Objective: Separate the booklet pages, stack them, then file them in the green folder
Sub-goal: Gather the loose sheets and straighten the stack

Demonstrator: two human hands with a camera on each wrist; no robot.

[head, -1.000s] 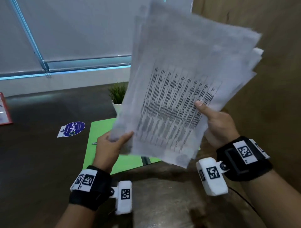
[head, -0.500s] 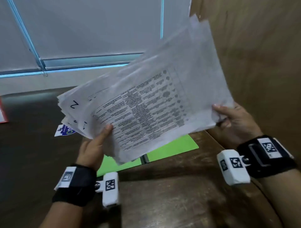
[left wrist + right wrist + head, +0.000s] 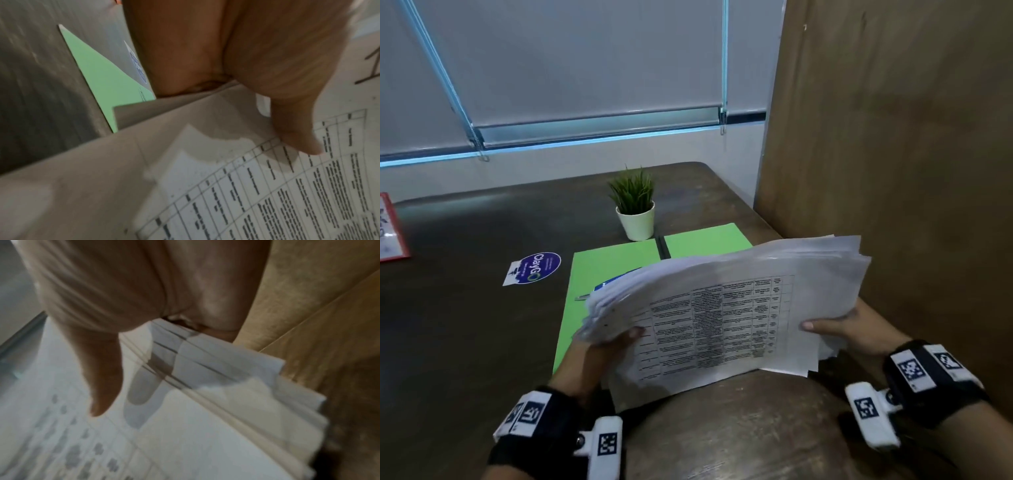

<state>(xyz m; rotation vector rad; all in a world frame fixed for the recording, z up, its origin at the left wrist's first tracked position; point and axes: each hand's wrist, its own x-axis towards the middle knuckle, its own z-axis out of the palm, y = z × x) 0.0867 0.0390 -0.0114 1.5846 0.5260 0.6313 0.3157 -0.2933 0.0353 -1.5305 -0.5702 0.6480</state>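
Note:
A thick, loosely fanned stack of white pages (image 3: 726, 308) with a printed table on top lies nearly flat, held low over the open green folder (image 3: 602, 270) on the dark table. My left hand (image 3: 606, 346) grips the stack's left edge, thumb on the top sheet (image 3: 298, 138). My right hand (image 3: 849, 329) grips the right edge, thumb on top (image 3: 102, 386), fingers underneath. The right wrist view shows the sheet edges (image 3: 236, 386) splayed out of line. The folder's right half and its near part are hidden under the paper.
A small potted plant (image 3: 635, 205) stands just behind the folder. A round blue sticker card (image 3: 534, 269) lies left of it, and a red-framed sign (image 3: 390, 229) at the far left edge. A wooden partition (image 3: 893, 137) rises close on the right.
The stack has swung from upright in front of me down to nearly flat, and both hands have lowered it toward the folder. Both grips are unchanged.

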